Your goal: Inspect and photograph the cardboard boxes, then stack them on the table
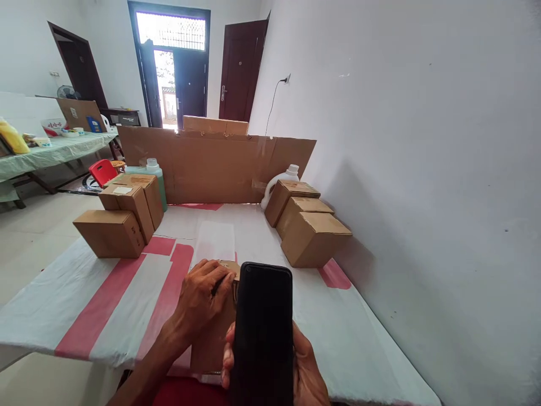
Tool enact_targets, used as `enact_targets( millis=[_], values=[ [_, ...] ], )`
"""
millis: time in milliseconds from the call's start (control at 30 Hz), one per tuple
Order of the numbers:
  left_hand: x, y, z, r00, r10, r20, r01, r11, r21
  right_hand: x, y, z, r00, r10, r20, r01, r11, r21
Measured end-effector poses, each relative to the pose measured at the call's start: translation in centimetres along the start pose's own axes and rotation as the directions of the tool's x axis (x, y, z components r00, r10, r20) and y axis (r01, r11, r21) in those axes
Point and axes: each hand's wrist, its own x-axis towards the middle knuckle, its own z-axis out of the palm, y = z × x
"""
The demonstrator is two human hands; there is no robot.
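My right hand [310, 369] is wrapped around a black smartphone [262, 338], held upright with its dark face toward me. Behind the phone, a small brown cardboard box [209, 349] lies on the table near its front edge, partly covered by the phone and my left arm. My left hand [207, 290] grips the far end of this box, with bent fingers over its top and the thumb near its right side. The phone hides the box's right part.
Brown cartons [112, 231] stand at the left, with a green jug [160, 183] behind them. More cartons [316, 239] and a white jug [273, 186] line the right side by the wall. A cardboard panel [211, 169] crosses the back of the cloth-covered table [359, 344].
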Motion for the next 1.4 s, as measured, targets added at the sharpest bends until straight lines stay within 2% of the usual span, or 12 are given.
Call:
enact_targets(
  millis=[233,400,500,567,667,733,833,1067,1200,1300,1367,1400],
  values=[
    [-0.1,-0.1,-0.1,1.0,0.009,0.0,-0.009,1.0,0.018,-0.3,0.1,-0.2,0.997,-0.033,-0.077,0.018,0.983,-0.185],
    [0.8,-0.8,-0.6,0.999,-0.039,0.017,0.039,0.999,-0.004,-1.1,-1.4,-0.5,0.949,-0.252,-0.187,0.222,0.961,-0.166],
    [1.8,-1.4,-0.9,0.996,-0.093,0.014,0.093,0.995,-0.021,-0.7,-3.5,-2.7,0.871,-0.382,-0.309,0.331,0.921,-0.204],
    [2.6,-1.8,-1.0,0.993,-0.121,0.012,0.121,0.993,-0.017,0.2,-4.8,-5.5,0.784,-0.457,-0.419,0.369,0.887,-0.277],
    [3.7,-2.3,-0.9,0.987,-0.156,0.029,0.156,0.988,-0.006,2.3,-6.0,-10.8,0.625,-0.587,-0.514,0.265,0.779,-0.568],
    [4.6,-2.8,-0.7,0.981,-0.191,0.039,0.192,0.981,-0.013,3.9,-6.4,-14.0,0.561,-0.669,-0.487,0.07,0.625,-0.778],
    [6.4,-4.1,-0.2,0.968,-0.246,0.046,0.247,0.969,-0.026,5.4,-6.9,-17.3,0.534,-0.72,-0.445,-0.128,0.451,-0.883],
    [10.9,-9.4,1.2,0.925,-0.344,0.159,0.369,0.913,-0.172,5.5,-8.2,-20.1,0.493,-0.809,-0.319,-0.339,0.159,-0.927],
    [11.3,-11.2,1.3,0.909,-0.356,0.216,0.412,0.843,-0.346,5.8,-7.8,-20.3,0.465,-0.853,-0.237,-0.387,0.046,-0.921],
    [9.9,-12.8,1.7,0.892,-0.402,0.204,0.451,0.771,-0.449,6.5,-6.6,-19.3,0.434,-0.886,-0.165,-0.376,-0.012,-0.927],
    [8.2,-13.8,2.7,0.874,-0.451,0.18,0.479,0.739,-0.474,7.2,-4.9,-18.1,0.457,-0.885,-0.09,-0.249,-0.029,-0.968],
    [7.2,-14.2,3.3,0.865,-0.473,0.169,0.492,0.73,-0.474,7.6,-3.8,-17.5,0.498,-0.865,-0.057,-0.143,-0.017,-0.99]
  ],
)
